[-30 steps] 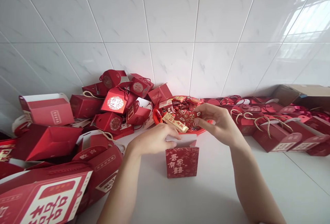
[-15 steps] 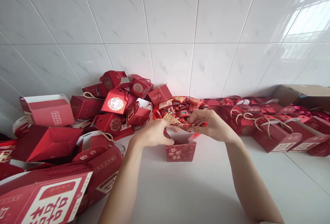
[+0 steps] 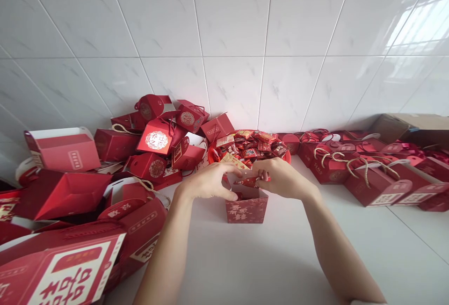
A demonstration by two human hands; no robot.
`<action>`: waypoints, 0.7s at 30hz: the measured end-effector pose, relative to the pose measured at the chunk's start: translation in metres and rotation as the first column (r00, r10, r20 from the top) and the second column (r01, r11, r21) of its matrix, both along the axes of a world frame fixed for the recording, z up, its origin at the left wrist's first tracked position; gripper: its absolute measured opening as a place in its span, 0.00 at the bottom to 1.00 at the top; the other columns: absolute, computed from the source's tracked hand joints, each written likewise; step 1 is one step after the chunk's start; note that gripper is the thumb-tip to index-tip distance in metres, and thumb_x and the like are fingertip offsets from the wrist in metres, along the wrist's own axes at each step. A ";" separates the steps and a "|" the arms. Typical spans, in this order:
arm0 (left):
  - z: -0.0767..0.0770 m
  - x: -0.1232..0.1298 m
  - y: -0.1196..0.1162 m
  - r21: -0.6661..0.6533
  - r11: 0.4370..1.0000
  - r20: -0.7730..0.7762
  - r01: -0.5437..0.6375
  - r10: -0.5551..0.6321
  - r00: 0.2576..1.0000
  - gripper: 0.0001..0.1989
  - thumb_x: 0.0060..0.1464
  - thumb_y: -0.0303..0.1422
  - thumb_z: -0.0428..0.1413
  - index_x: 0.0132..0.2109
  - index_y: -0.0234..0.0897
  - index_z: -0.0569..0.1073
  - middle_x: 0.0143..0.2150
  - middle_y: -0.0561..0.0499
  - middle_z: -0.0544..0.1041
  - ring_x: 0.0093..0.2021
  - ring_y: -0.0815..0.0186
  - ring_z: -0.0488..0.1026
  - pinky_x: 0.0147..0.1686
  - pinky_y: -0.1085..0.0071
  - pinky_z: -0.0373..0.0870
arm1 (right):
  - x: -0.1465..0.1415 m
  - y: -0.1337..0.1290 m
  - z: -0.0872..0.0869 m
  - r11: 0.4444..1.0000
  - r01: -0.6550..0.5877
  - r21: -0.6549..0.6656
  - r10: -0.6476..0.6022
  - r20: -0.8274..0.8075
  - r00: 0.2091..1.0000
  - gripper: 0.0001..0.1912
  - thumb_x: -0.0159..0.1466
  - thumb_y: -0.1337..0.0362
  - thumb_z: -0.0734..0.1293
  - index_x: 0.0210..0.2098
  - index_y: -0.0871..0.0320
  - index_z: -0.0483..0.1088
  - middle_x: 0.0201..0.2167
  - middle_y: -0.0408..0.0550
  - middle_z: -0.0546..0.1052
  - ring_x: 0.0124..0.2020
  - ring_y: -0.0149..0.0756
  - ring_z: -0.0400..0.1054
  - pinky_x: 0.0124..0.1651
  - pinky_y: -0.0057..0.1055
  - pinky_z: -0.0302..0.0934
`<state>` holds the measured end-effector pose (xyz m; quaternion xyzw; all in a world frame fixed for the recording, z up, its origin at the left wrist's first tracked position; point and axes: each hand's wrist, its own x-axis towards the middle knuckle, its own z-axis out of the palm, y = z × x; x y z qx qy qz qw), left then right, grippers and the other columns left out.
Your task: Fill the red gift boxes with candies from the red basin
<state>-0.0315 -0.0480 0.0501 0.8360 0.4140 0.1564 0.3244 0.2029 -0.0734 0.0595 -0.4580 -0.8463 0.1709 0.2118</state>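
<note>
In front of me an open red gift box (image 3: 245, 211) with pale printed characters stands upright on the white table. My left hand (image 3: 208, 181) is at its left side, thumb at the front edge and fingers curved toward the back edge, holding the rim. Small red things lie partly visible inside. Turned palm down over the box's right side, my right hand (image 3: 286, 178) pinches a red-wrapped candy (image 3: 254, 182) at the opening; its fingertips are partly hidden. Just behind stands a red tray (image 3: 288, 156) heaped with wrapped candies (image 3: 249, 148).
A heap of open red boxes (image 3: 150, 167) covers the left side, with a large box (image 3: 70, 267) nearest me. Closed red boxes with rope handles (image 3: 375, 184) stand in rows at the right. Behind them is a cardboard carton (image 3: 414, 125) by the tiled wall (image 3: 231, 85).
My right hand has turned over and lowered the candy from above the box to its opening. My left hand has stayed at the box's rim.
</note>
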 end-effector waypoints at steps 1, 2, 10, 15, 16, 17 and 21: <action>0.000 0.000 0.000 0.006 1.000 -0.020 -0.014 0.014 1.000 0.27 0.40 0.37 0.69 0.51 0.45 0.80 0.52 0.49 0.80 0.42 0.56 0.79 0.41 0.66 0.73 | -0.001 -0.001 0.000 1.000 0.005 0.004 -0.005 0.020 1.000 0.08 0.58 0.76 0.68 0.32 0.56 0.74 0.29 0.44 0.78 0.28 0.33 0.70 0.30 0.27 0.56; 0.000 0.000 -0.001 0.009 1.000 -0.040 -0.026 0.027 0.999 0.27 0.40 0.38 0.69 0.51 0.45 0.79 0.53 0.49 0.80 0.43 0.56 0.79 0.41 0.66 0.73 | -0.001 -0.001 0.001 1.000 0.010 0.009 -0.010 0.030 1.000 0.08 0.58 0.75 0.68 0.33 0.57 0.74 0.30 0.45 0.79 0.30 0.34 0.70 0.30 0.28 0.57; 0.007 0.003 -0.006 0.003 1.000 -0.081 -0.028 0.028 0.996 0.24 0.43 0.36 0.67 0.51 0.44 0.80 0.56 0.50 0.79 0.44 0.56 0.79 0.44 0.65 0.73 | 0.005 -0.007 0.005 0.990 0.058 0.126 -0.045 -0.105 0.993 0.03 0.64 0.67 0.68 0.38 0.56 0.74 0.36 0.47 0.79 0.37 0.37 0.72 0.35 0.31 0.61; 0.006 0.004 -0.005 0.018 0.999 -0.052 -0.034 0.034 0.998 0.18 0.48 0.39 0.66 0.48 0.44 0.81 0.52 0.49 0.82 0.47 0.55 0.79 0.48 0.64 0.72 | 0.011 -0.001 0.003 0.980 0.117 0.160 -0.107 -0.069 0.992 0.06 0.66 0.63 0.67 0.42 0.55 0.74 0.41 0.49 0.79 0.39 0.39 0.72 0.36 0.31 0.60; 0.006 0.004 -0.005 0.019 0.999 -0.047 -0.035 0.036 0.998 0.19 0.48 0.41 0.66 0.49 0.45 0.81 0.52 0.49 0.82 0.49 0.54 0.78 0.48 0.63 0.72 | 0.012 0.000 0.002 0.984 0.110 0.140 -0.106 -0.039 0.994 0.07 0.66 0.63 0.67 0.42 0.55 0.74 0.41 0.49 0.80 0.39 0.39 0.72 0.35 0.31 0.60; 0.006 0.004 -0.006 0.013 0.999 -0.047 -0.033 0.033 0.998 0.20 0.48 0.42 0.66 0.50 0.45 0.81 0.52 0.49 0.82 0.49 0.53 0.78 0.48 0.64 0.72 | 0.013 0.001 0.002 0.989 0.097 0.111 -0.097 -0.008 0.995 0.07 0.66 0.62 0.67 0.43 0.55 0.75 0.40 0.49 0.80 0.38 0.39 0.72 0.35 0.31 0.60; 0.005 0.003 -0.004 -0.011 1.000 -0.062 0.002 -0.003 0.998 0.19 0.46 0.34 0.66 0.48 0.42 0.80 0.54 0.49 0.80 0.43 0.57 0.80 0.42 0.66 0.72 | 0.016 0.002 0.002 0.998 -0.006 -0.069 0.009 0.043 0.999 0.17 0.63 0.52 0.71 0.46 0.55 0.74 0.36 0.48 0.80 0.34 0.39 0.72 0.31 0.30 0.58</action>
